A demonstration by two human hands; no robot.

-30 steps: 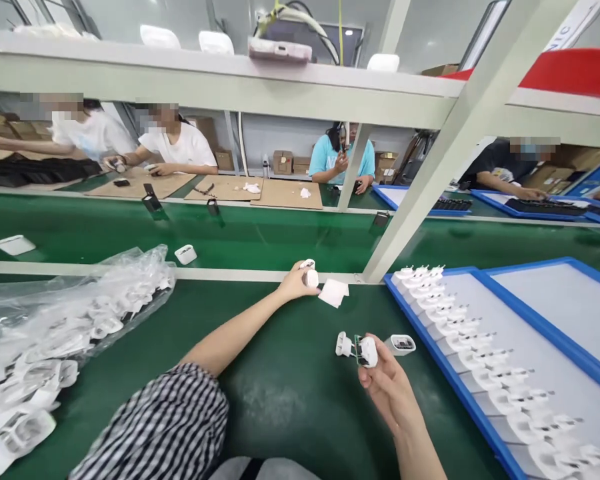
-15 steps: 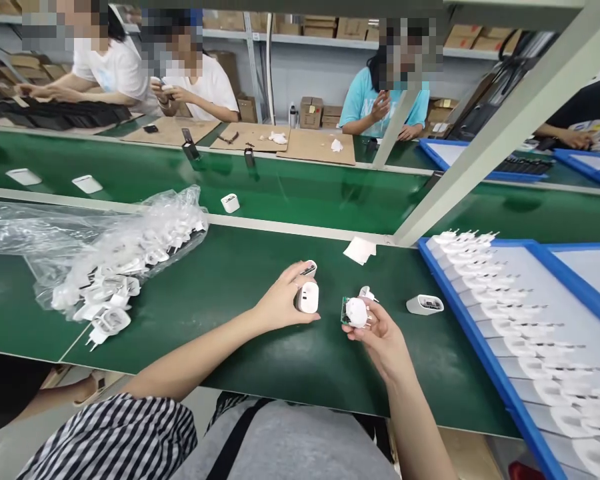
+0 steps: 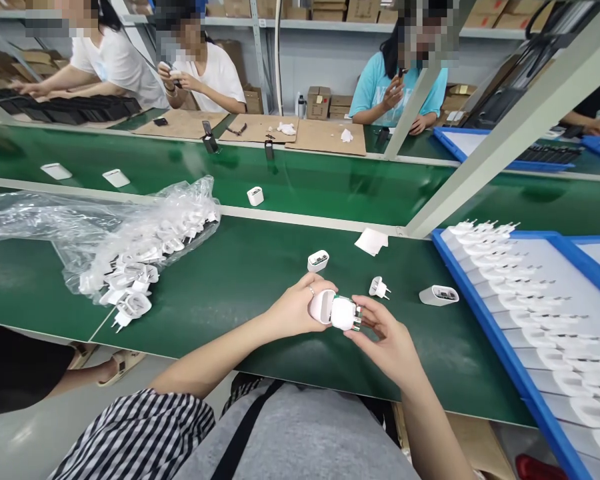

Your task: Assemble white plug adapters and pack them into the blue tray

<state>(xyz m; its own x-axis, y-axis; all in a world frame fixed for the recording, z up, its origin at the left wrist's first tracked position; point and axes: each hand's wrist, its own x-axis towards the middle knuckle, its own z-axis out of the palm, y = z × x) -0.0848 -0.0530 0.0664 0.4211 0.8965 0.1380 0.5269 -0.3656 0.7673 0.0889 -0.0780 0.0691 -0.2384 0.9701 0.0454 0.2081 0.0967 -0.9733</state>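
Note:
My left hand (image 3: 296,308) is closed around a white charger housing (image 3: 322,307) whose open end faces right. Right at that opening is a charger circuit board (image 3: 345,313) with a white block on it and a green edge, pinched in the fingers of my right hand (image 3: 386,339). Whether the board has entered the housing I cannot tell. Just beyond my left hand a second white housing (image 3: 318,261) lies with dark parts showing inside. A white plug piece with pins (image 3: 379,288) rests past my right hand, and another filled housing (image 3: 439,295) lies right of it.
A blue-rimmed tray (image 3: 480,313) with rows of white pronged chargers stands at right. At left lies a clear plastic bag (image 3: 145,230) of white plug pieces. White paper (image 3: 371,241) sits near a slanted post (image 3: 480,147). A green conveyor (image 3: 320,190) carries several housings; co-workers sit beyond.
My hands have come together, bringing the board to the housing's mouth. The housing has turned so its opening faces right. Housings on the conveyor have shifted right, as has the whole view.

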